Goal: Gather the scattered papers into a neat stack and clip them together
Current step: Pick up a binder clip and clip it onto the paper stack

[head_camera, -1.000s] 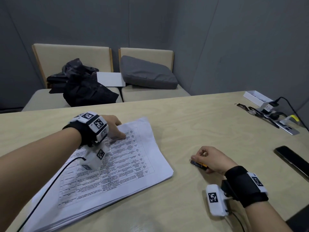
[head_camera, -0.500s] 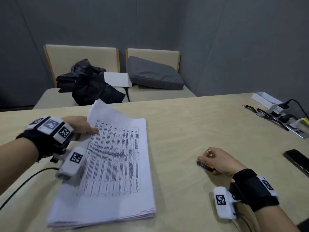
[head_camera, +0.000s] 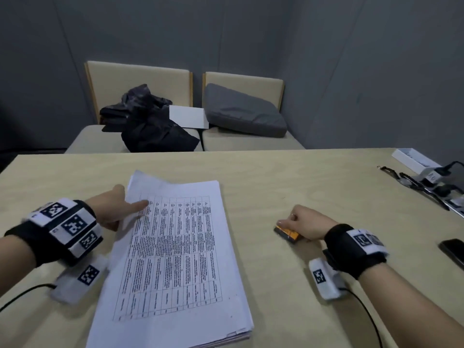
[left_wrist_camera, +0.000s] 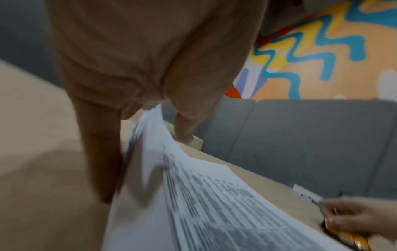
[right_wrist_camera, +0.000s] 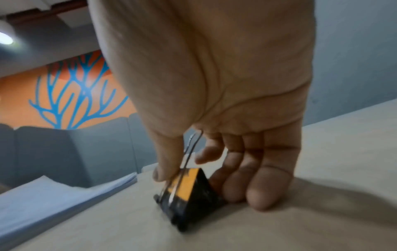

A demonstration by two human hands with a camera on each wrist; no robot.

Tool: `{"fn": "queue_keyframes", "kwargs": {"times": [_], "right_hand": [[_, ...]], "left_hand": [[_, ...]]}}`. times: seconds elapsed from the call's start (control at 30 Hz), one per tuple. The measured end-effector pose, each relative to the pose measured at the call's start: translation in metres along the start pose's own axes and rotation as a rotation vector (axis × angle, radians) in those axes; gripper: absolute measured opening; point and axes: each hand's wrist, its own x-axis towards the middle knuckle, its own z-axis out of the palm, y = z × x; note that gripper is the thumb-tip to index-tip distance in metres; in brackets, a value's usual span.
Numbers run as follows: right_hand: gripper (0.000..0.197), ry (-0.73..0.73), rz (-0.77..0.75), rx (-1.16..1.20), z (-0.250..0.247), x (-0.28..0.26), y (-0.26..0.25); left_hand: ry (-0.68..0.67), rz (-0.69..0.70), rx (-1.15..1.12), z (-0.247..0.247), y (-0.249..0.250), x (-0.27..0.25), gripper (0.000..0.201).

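— Where was the stack of papers [head_camera: 175, 259]?

— It lay on the table [head_camera: 301, 187], in front of the person and towards their left, printed table side up. Its far left corner was lifted off the pile, and the near edges looked roughly squared (the left wrist view was too blurred to check them).

— And the left hand [head_camera: 113, 209]?

— It gripped that raised corner: the thumb [head_camera: 140, 205] lay on top of the top sheet and the fingers went underneath, so the corner was pinched between them.

— What did the right hand [head_camera: 306, 224] have?

— A binder clip [right_wrist_camera: 189, 191], black with an orange face. The thumb and curled fingers closed round it, its wire handle stood up between thumb and forefinger, and its black body touched the table. Hand and clip sat well apart from the papers, to their right.

— Anything else on the table?

— A dark phone [head_camera: 454, 249] near the right edge, and a white box [head_camera: 411, 159] with cables in the far right corner. Behind the table stood two beige chairs [head_camera: 140, 81], one carrying dark clothing [head_camera: 150, 121], the other a grey cushion [head_camera: 243, 111].
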Motion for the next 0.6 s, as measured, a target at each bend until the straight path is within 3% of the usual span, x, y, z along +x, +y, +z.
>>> {"fn": "queue_keyframes", "kwargs": {"times": [0.07,0.2,0.3,0.43,0.5,0.6], "right_hand": [[0.052,0.035,-0.018,-0.085,0.001,0.012,-0.018],[0.04,0.08,-0.075,-0.106,0.0,0.029,-0.047],[0.034,0.026,-0.111,-0.139,-0.008,0.041,-0.064],[0.035,-0.055,-0.142,-0.192,-0.023,0.048,-0.073],[0.027,-0.052,-0.152,-0.191,-0.025,0.047,-0.072],[0.017,-0.026,-0.151,-0.183,-0.019,0.044,-0.066]], "left_hand": [[0.072,0.011,0.174,-0.009,0.004,0.002,0.083],[0.127,0.086,0.353,-0.023,0.027,0.02,0.061],[0.12,0.182,0.389,-0.012,0.055,0.035,0.055],[0.216,0.247,0.693,0.011,0.09,0.04,0.053],[0.167,0.293,0.72,0.021,0.101,0.042,0.057],[0.013,0.306,0.573,0.029,0.102,0.05,0.056]]}}
